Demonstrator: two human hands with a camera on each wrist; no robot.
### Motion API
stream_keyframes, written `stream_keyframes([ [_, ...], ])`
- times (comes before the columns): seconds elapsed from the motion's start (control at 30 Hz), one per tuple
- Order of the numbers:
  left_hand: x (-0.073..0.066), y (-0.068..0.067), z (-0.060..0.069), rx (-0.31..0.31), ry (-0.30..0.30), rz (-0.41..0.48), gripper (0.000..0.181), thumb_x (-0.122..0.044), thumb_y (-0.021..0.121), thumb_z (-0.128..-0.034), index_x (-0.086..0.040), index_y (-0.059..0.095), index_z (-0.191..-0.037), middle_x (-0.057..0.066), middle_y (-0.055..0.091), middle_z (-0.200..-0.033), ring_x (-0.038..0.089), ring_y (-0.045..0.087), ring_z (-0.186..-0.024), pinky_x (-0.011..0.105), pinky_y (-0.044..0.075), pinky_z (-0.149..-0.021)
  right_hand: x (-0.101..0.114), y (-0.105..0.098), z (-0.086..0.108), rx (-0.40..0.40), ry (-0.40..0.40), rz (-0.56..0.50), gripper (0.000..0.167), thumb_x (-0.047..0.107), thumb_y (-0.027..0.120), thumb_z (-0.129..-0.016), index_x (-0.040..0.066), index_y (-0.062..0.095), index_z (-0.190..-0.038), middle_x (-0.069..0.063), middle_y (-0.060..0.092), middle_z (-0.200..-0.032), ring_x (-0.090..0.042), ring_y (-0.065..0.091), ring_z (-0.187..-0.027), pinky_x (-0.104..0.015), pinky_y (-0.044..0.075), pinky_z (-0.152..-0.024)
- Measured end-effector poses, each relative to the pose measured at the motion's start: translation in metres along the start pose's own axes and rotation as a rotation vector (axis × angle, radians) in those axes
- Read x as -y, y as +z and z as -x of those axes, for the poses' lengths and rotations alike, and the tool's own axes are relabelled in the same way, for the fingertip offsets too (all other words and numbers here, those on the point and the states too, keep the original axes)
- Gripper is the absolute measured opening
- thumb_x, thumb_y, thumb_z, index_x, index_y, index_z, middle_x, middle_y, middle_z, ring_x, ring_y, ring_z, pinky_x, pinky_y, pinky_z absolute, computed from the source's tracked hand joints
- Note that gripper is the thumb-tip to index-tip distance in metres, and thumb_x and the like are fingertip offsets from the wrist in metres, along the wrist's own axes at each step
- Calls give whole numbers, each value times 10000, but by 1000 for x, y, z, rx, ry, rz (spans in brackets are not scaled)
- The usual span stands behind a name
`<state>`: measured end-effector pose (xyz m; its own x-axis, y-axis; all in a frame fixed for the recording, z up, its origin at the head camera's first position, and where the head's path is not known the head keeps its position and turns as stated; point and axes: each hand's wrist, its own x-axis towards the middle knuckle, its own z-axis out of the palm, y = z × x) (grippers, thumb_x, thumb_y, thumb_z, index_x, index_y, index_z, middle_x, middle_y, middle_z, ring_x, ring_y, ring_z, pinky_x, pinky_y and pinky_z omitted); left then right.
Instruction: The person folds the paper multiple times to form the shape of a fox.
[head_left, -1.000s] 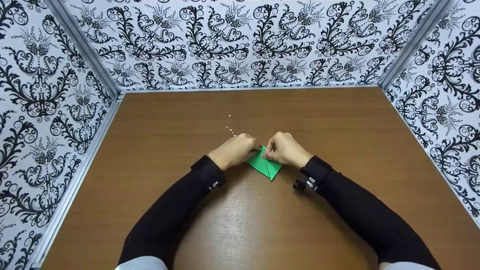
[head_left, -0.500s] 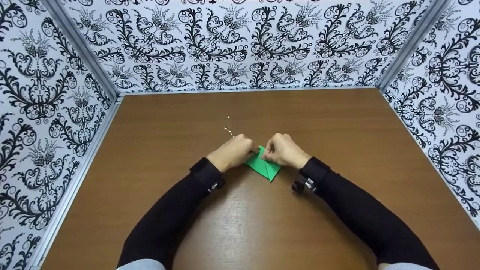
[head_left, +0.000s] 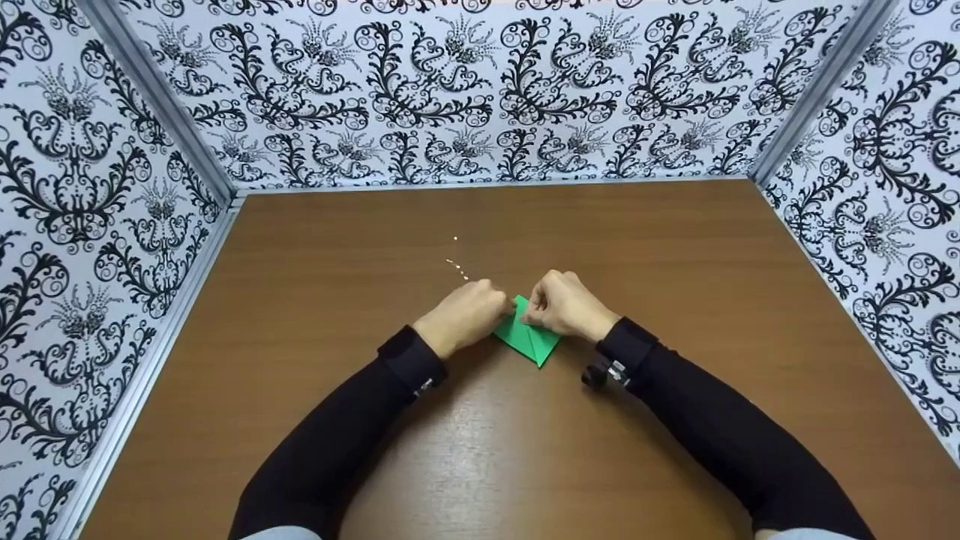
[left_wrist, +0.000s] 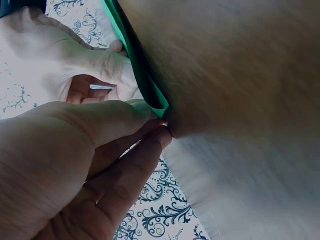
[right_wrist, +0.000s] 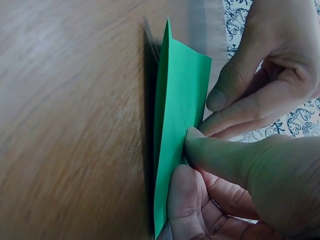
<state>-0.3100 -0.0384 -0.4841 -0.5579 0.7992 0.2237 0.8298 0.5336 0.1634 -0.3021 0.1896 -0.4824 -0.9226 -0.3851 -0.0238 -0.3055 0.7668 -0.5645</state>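
A folded piece of green paper (head_left: 531, 341) lies on the brown table between both hands, one pointed corner toward me. A crease line runs to that corner. My left hand (head_left: 466, 313) is at the paper's left edge; the left wrist view shows its thumb and fingertip meeting at the paper's folded end (left_wrist: 159, 107). From the other side my right hand (head_left: 574, 304) pinches the paper, its thumb (right_wrist: 215, 150) pressed on the green face (right_wrist: 182, 85) in the right wrist view. The fingers partly cover the paper's upper part in the head view.
Small whitish specks (head_left: 457, 266) lie in a line on the tabletop (head_left: 637, 247) beyond my left hand. Walls with a black-and-white scroll pattern (head_left: 450, 90) stand at the back and both sides, framed by grey metal strips. A dark wrist device (head_left: 596, 375) hangs under my right cuff.
My left hand has shifted slightly toward me along the paper's left edge, uncovering a little more of the whitish specks. The right hand keeps nearly the same place. The head view has tilted a little.
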Motion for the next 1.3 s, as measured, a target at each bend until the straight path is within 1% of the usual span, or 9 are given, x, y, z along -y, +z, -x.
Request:
stream_keyframes([
  [0.17, -2, 0, 7, 8, -4, -11, 300, 86, 704, -1042, -73, 765, -796, 103, 817, -831, 237, 725, -767, 430, 624, -672, 0, 0, 0, -8, 19, 8, 197, 163, 951, -1016, 138, 891, -830, 4, 855, -852, -117, 658, -772, -282, 520, -783],
  [0.33, -3, -2, 16, -2, 5, 5, 299, 123, 702, -1019, -69, 768, -800, 89, 804, -812, 191, 682, -745, 413, 629, -661, 2, -2, 0, -5, 23, 18, 243, 172, 948, -1021, 134, 857, -799, 34, 793, -819, -128, 621, -774, -298, 503, -792],
  [0.5, -4, -4, 23, -23, 40, 40, 274, 126, 706, -1025, -50, 818, -847, 96, 811, -827, 250, 785, -784, 434, 674, -709, 4, -4, 0, -6, 30, 20, 257, 180, 957, -1016, 131, 843, -791, 44, 771, -813, -127, 615, -782, -309, 505, -804],
  [0.57, -4, -3, 26, -26, 44, 55, 256, 118, 712, -1041, -39, 851, -894, 104, 841, -871, 274, 829, -832, 441, 700, -747, 4, -4, 1, -3, 38, 16, 234, 185, 961, -1015, 134, 860, -809, 32, 799, -832, -125, 635, -795, -306, 517, -811],
  [0.73, -5, -1, 32, -32, 16, 96, 213, 108, 734, -1055, -12, 899, -995, 119, 905, -1013, 300, 879, -948, 441, 736, -823, 4, -2, 1, -7, 48, 14, 200, 183, 961, -1013, 136, 884, -834, 8, 842, -876, -122, 654, -802, -293, 531, -806],
  [0.9, -6, 4, 43, -39, 10, 99, 194, 107, 774, -1034, -11, 924, -1069, 121, 925, -1141, 330, 886, -1044, 447, 749, -918, 3, 5, 1, -9, 18, -7, 296, 140, 938, -1011, 144, 816, -742, 75, 738, -783, -94, 544, -704, -282, 462, -733],
  [1.0, -7, 3, 50, -46, 12, 97, 207, 92, 789, -1031, -13, 928, -1143, 128, 921, -1215, 335, 890, -1106, 441, 744, -985, 3, 6, 2, -12, 14, -9, 298, 129, 930, -1010, 141, 814, -735, 60, 757, -790, -90, 526, -686, -280, 449, -721],
  [1.13, -9, -1, 59, -51, 6, 107, 196, 70, 800, -1051, -8, 924, -1181, 146, 919, -1212, 324, 891, -1111, 426, 747, -980, 2, 3, 2, -10, 26, -1, 242, 122, 912, -1018, 129, 857, -783, -2, 840, -866, -101, 559, -706, -282, 464, -729],
  [1.3, -10, -6, 69, -39, -11, 100, 197, 65, 800, -1055, -7, 921, -1193, 151, 915, -1239, 328, 882, -1108, 431, 748, -970, 3, 0, 1, -3, 40, -4, 224, 136, 929, -1019, 124, 860, -806, 8, 818, -856, -110, 593, -754, -296, 494, -781],
])
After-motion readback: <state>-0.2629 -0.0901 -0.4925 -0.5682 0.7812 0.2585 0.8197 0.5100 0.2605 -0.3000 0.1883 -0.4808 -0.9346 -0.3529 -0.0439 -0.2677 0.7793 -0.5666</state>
